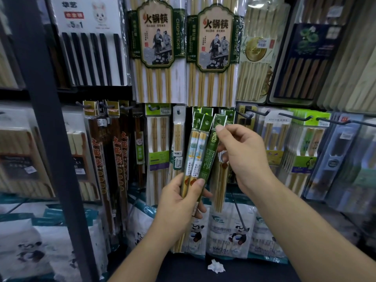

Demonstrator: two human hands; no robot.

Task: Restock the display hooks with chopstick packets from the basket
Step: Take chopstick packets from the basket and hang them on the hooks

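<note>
The chopstick packets (pixel 198 151) in the middle are sleeves of clear, glossy plastic with green printed headers; the sticks inside look like pale, smooth wood or bamboo. The display hooks (pixel 295 117) on the right are thin dark metal rod, matt. The large packets (pixel 156 47) far above have shiny film over paper labels. The black chopsticks (pixel 91 58) at far left look smooth. The upright post (pixel 46 119) on the left is matt and dark. The panda bags (pixel 230 235) nearer are glossy plastic; nearest lies a crumpled white paper scrap (pixel 216 266).

Left hand (pixel 179 200) gripped slim green-topped chopstick packets (pixel 196 151) low; right hand (pixel 244 155) pinched top of rightmost packet (pixel 210 153); both forearms raised.
</note>
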